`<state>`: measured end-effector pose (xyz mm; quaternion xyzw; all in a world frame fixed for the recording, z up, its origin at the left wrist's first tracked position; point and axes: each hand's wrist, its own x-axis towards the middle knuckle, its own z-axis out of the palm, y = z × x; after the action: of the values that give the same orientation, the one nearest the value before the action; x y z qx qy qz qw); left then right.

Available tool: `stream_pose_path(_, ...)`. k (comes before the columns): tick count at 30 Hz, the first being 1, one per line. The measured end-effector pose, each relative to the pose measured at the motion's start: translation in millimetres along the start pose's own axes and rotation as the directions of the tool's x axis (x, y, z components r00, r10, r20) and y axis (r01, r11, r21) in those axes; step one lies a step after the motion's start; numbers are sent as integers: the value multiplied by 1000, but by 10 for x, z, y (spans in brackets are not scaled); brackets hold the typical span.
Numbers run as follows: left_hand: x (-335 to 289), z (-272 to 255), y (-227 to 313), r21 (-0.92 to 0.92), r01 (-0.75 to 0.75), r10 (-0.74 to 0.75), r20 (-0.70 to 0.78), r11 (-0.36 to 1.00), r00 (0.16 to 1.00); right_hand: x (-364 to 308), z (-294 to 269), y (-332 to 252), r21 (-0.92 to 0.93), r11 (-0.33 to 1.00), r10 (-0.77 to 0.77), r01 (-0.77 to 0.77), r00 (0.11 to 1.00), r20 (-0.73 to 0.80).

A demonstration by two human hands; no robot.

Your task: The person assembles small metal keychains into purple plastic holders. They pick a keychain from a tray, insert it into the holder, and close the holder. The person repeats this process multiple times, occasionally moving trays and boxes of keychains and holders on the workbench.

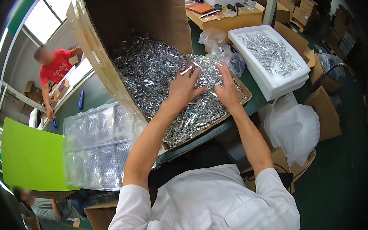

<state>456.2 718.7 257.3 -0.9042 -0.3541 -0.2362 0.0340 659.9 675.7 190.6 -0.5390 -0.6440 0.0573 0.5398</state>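
Left hand [183, 88] over metal pieces [200, 109]

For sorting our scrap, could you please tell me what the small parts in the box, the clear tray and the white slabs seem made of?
Small parts: probably polished metal, given their bright silvery glints.
Clear tray: likely thin, glossy plastic, see-through with moulded pockets.
White slabs: apparently matte foam, given thick, dull sides; type unclear.

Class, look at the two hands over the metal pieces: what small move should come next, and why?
Probably draw the left hand and right hand together to gather some metal pieces: the hands are apart, thumbs facing inward, with loose pieces lying between them.
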Motion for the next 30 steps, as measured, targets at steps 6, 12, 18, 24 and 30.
stream_pose_path(6, -195, -396, 87, 179, -201, 172, 165, 963, 971, -61, 136, -74, -215, 949, -207, 231, 970, 128)
stream_pose_path(12, -813, -1307, -89, 440, -428, 370, 215, 789, 904, -110, 176, -109, -284, 930, -188, 232, 966, 175)
stream_pose_path(18, -1093, -1329, -554, 624, -527, 371, 375, 577, 849, -118, 237, -46, -282, 938, -153, 202, 971, 185)
stream_pose_path(24, -762, -1578, -618, 365, -644, 358, 602, 672, 714, -155, 185, -10, -335, 926, -104, 172, 972, 211)
stream_pose_path(30, -668, -1764, -924, 420, -612, 320, 581, 670, 749, -161, 204, 9, -378, 910, -93, 170, 973, 214)
